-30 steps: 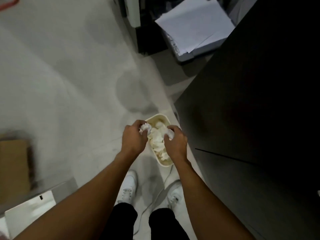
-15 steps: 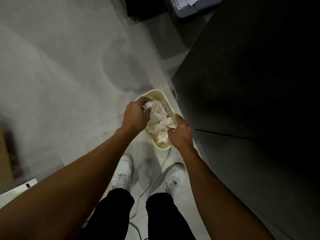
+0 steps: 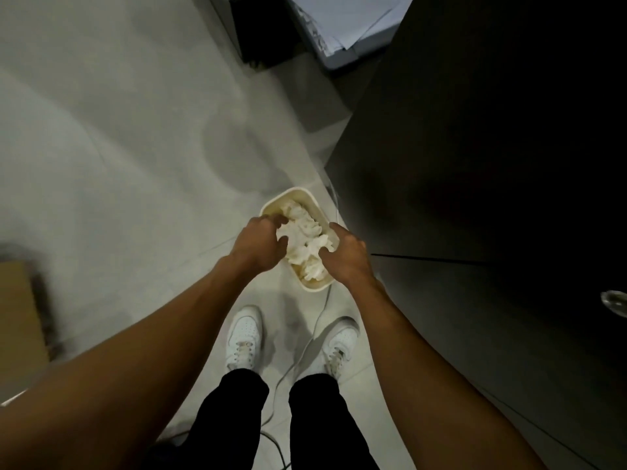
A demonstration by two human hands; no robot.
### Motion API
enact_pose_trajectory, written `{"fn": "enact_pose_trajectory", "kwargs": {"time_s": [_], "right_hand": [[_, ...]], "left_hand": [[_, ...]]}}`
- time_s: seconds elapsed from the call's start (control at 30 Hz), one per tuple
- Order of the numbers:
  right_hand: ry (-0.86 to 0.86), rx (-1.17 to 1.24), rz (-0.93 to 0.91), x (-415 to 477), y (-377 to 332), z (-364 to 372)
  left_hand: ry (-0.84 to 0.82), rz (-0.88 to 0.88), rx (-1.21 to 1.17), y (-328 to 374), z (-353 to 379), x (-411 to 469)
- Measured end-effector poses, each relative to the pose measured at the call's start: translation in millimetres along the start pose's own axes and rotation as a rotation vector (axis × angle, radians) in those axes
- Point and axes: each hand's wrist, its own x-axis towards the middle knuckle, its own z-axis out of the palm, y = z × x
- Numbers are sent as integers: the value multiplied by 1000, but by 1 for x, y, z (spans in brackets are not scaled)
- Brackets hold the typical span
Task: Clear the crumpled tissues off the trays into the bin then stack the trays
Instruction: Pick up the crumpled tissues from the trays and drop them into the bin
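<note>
A cream rectangular bin (image 3: pixel 299 194) stands on the floor against a dark cabinet, heaped with crumpled white tissues (image 3: pixel 307 240). Both my hands are over its mouth. My left hand (image 3: pixel 259 245) is at the bin's left rim, fingers and thumb curled round a tissue at the edge of the heap. At the right rim, my right hand (image 3: pixel 347 257) has its fingers loosely spread and touches the heap without gripping it. No tray is clearly in view.
The dark cabinet (image 3: pixel 475 198) fills the right side, hard against the bin. A white cable (image 3: pixel 317 330) trails between my white shoes (image 3: pixel 245 335). A cardboard box (image 3: pixel 17 320) sits at far left. Papers on a grey box (image 3: pixel 342 25) lie at the top.
Both hands have lowered the tissues onto the heap in the bin. My right hand has loosened from its tissue. The view has tilted back up a little.
</note>
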Motion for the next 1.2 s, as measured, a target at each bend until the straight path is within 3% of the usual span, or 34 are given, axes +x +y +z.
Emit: {"fn": "enact_pose_trajectory", "kwargs": {"time_s": [0.23, 0.63, 0.97, 1.2], "right_hand": [[8, 56, 13, -74, -69, -66], [272, 316, -123, -213, -189, -215], [554, 390, -286, -332, -230, -337], [792, 380, -270, -402, -202, -419]], "left_hand": [[5, -39, -159, 61, -82, -65], [126, 55, -317, 179, -248, -170], [212, 382, -355, 311, -353, -239], [173, 599, -319, 409, -366, -269]]}}
